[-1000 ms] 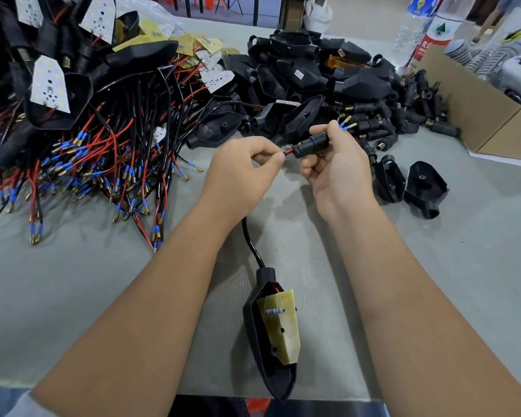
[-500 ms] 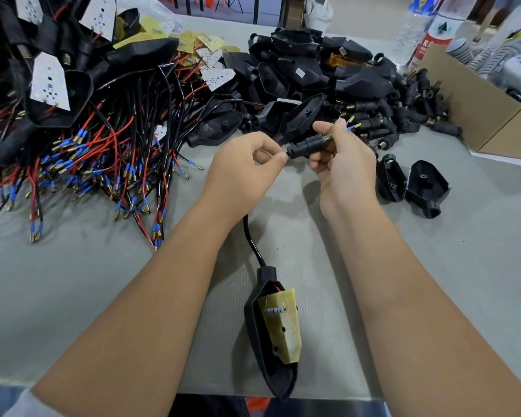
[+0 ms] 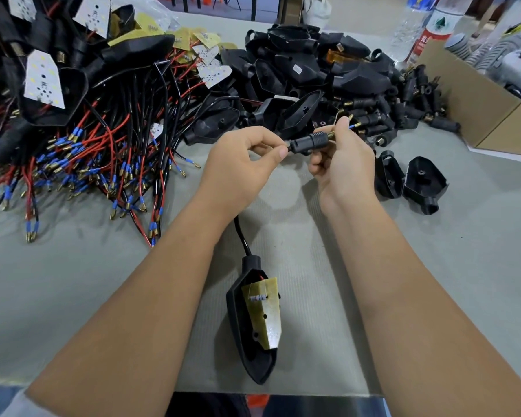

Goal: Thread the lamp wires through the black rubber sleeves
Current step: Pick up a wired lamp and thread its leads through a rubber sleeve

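Head view: two bare forearms reach up from the bottom edge over a grey table (image 3: 73, 296), hands meeting just above the middle of the frame.
Left hand (image 3: 238, 167): fingers curled, thumb and forefinger pinching the wire right at the left end of the sleeve.
Right hand (image 3: 340, 164): fingers curled round the black rubber sleeve (image 3: 309, 142), gripping it from behind and below.
Sleeve: held above the table between both hands, lying nearly level with its right end slightly higher; a brass threaded end (image 3: 331, 134) sticks out on the right, and a blue-tipped wire end (image 3: 354, 126) shows past the right fingers.
Lamp wire (image 3: 242, 236): a black cable running from under the left wrist down to the lamp housing.
Lamp housing (image 3: 253, 323): black shell lying open side up on the table in the lower centre, with a yellowish circuit board (image 3: 265, 314) inside it.
Upper left of the frame: a heap of wired lamps (image 3: 82, 130) with red and black leads and blue-sleeved terminals.
Upper centre: a pile of empty black housings (image 3: 307, 73).
Right of the hands: two loose black shells (image 3: 409, 179) on the table, close together.
Upper right: a cardboard box (image 3: 478, 106), and a plastic bottle (image 3: 436, 25) behind the pile.
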`<state>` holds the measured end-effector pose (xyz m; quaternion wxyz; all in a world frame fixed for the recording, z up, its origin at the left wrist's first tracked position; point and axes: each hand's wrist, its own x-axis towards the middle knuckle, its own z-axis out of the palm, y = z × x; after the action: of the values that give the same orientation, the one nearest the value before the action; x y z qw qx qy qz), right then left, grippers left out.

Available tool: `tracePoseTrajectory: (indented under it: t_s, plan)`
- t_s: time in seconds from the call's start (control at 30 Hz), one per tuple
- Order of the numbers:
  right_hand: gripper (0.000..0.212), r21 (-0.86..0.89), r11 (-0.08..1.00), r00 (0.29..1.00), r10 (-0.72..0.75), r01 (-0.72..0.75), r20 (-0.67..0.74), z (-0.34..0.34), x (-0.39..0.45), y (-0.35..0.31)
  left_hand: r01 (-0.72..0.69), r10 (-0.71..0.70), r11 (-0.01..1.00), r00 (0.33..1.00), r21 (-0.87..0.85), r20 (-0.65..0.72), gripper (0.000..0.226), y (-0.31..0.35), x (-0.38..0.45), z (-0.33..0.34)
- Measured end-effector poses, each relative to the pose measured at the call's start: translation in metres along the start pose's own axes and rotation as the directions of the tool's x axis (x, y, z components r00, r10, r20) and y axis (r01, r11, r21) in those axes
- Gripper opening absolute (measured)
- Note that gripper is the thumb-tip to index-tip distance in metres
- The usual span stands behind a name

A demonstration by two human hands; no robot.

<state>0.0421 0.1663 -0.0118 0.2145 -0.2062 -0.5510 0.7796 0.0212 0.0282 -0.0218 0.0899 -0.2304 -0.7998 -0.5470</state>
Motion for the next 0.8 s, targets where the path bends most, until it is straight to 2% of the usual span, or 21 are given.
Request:
tracePoseTrajectory:
  t_s: [0.23,0.5,0.63,0.8]
  plan:
    - [0.037,-0.036,0.999,0.999,-0.007,0.009,0.045,0.0,-0.0009,-0.0009,0.023,-0.022,0.999,0.999,0.034,-0.032,0.006,-0.0018,-0.0002,-0.0025]
    - [0.028,-0.045,0.998,0.995,-0.049,0.053,0.083,0.0009,-0.0037,-0.0012,0.11,-0.111,0.994,0.993,-0.022,-0.04,0.008,0.0011,0.0013,-0.0038]
    - [0.03,0.007,0.999,0.997,-0.033,0.033,0.076,0.0002,-0.0032,-0.0016,0.13,-0.133,0.989,0.991,-0.068,-0.032,0.009,0.003,0.0012,-0.0035]
    - [0.03,-0.017,0.998,0.997,-0.055,0.056,0.054,0.0009,-0.0043,-0.0008,0.232,-0.241,0.95,0.97,-0.21,-0.02,0.019,0.0065,0.0026,-0.0004]
